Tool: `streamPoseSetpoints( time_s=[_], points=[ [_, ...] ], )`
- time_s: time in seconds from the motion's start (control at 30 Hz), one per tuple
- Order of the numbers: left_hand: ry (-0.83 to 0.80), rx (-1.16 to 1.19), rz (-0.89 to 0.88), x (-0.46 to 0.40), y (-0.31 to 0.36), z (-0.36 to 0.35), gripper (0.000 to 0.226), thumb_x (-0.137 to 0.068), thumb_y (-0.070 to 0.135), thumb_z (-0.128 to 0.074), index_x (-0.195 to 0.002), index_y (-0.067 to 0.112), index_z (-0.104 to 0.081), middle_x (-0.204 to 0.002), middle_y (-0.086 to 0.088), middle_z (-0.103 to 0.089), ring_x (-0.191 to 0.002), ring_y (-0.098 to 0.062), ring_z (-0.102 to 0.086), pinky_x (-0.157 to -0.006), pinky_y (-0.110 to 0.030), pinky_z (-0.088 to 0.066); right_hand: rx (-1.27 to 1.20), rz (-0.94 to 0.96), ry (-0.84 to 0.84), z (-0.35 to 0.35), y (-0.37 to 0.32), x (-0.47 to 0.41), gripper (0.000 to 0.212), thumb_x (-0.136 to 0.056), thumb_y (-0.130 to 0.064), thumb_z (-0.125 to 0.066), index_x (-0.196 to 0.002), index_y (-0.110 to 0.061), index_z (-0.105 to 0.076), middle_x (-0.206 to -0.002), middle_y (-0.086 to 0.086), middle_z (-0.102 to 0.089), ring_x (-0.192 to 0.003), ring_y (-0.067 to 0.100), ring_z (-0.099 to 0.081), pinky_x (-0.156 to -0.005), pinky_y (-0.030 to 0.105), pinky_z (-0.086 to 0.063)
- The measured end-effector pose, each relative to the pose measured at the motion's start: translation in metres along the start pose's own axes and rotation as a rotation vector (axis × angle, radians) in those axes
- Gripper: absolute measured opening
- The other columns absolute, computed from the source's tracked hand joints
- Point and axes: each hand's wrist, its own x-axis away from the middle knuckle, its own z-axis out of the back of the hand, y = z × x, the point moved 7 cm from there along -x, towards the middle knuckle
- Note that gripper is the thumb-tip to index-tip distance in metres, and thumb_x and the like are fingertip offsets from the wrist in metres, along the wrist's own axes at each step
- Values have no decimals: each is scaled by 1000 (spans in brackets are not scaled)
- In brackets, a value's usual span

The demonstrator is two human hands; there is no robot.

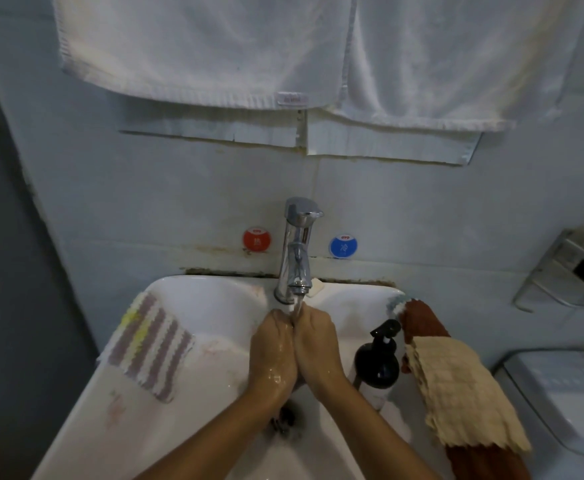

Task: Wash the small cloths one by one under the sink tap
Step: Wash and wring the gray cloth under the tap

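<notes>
Water runs from the chrome tap (297, 244) into the white sink (76, 431). My left hand (275, 355) and my right hand (316, 348) are wet and pressed side by side under the stream, backs toward me. Their fingers bend away out of sight, and no cloth shows between them. A purple, white and yellow striped cloth (148, 344) lies over the sink's left rim on a pale pinkish cloth (214, 351). On the right rim a beige waffle cloth (457, 393) lies on top of a rust-brown cloth (422, 320).
A dark pump bottle (377, 365) stands on the right rim close to my right wrist. A soap bar (316, 287) sits behind the tap. Two white towels (207, 46) hang above. A wire shelf (567, 271) and a white appliance (560, 393) are at the right.
</notes>
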Motion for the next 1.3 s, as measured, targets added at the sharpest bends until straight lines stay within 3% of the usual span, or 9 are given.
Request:
streamPoseSetpoints(
  time_s=[0.17,0.33,0.43,0.57,0.7,0.87,1.03,1.17,1.3],
  points=[
    [10,77,-42,2,-5,2,33,-104,27,-36,-81,13,-56,-77,-8,-64,-73,-21,-63,-58,-26,-50,-105,-62,-18,0,2,6,37,-105,-20,-45,-71,-15,-59,-69,3,-63,-64,14,-60,-60,22,-49],
    [195,102,-80,-7,7,27,36,-104,39,-33,-90,11,-51,-81,-5,-58,-77,-21,-59,-63,-32,-45,-284,-283,-238,9,-1,13,51,-91,-57,-60,-95,-8,-71,-89,10,-75,-87,26,-72,-76,33,-60],
    [239,118,-27,-16,1,36,31,-104,36,-35,-94,10,-49,-83,-5,-56,-84,-27,-56,-78,-39,-46,-366,-252,-442,12,-10,19,29,-88,-31,-74,-97,-3,-74,-93,10,-77,-91,23,-73,-80,28,-58],
    [246,19,-64,-28,2,45,11,-98,22,-44,-87,21,-47,-93,-9,-58,-89,-31,-56,-83,-44,-48,-337,-164,-373,18,-13,13,17,-88,0,-66,-103,-4,-73,-103,14,-73,-99,24,-69,-86,28,-53],
    [7,63,-219,-33,16,35,24,-94,13,-43,-84,15,-65,-82,-5,-67,-81,-22,-62,-77,-40,-51,-350,-67,-342,17,-19,8,29,-85,11,-56,-101,-4,-75,-97,5,-74,-92,10,-66,-82,18,-49],
    [-301,-173,-248,-33,18,23,27,-95,18,-52,-71,15,-64,-68,1,-62,-67,-14,-56,-63,-33,-49,-110,134,-215,28,-17,1,22,-92,0,-61,-99,-18,-72,-95,-4,-72,-90,4,-65,-79,16,-52],
    [-350,-191,-255,-45,22,33,16,-77,11,-67,-82,-4,-68,-71,-10,-61,-67,-20,-56,-65,-38,-50,124,50,-160,36,-1,-6,7,-86,-24,-76,-86,-24,-70,-78,-8,-66,-71,4,-59,-64,19,-48],
    [-396,-305,-263,-42,26,31,6,-63,19,-59,-61,17,-64,-79,-13,-53,-71,-24,-55,-66,-46,-50,54,66,-292,25,-7,-3,44,-85,-12,-73,-50,-36,-59,-51,-15,-51,-56,4,-46,-58,21,-40],
    [-437,-282,-253,-38,34,31,4,-59,22,-57,-59,19,-59,-80,-4,-53,-70,-17,-53,-63,-27,-41,-8,73,-305,27,-11,-3,12,-82,-9,-67,-71,-11,-68,-67,13,-58,-66,13,-52,-66,31,-43]
  ],
)
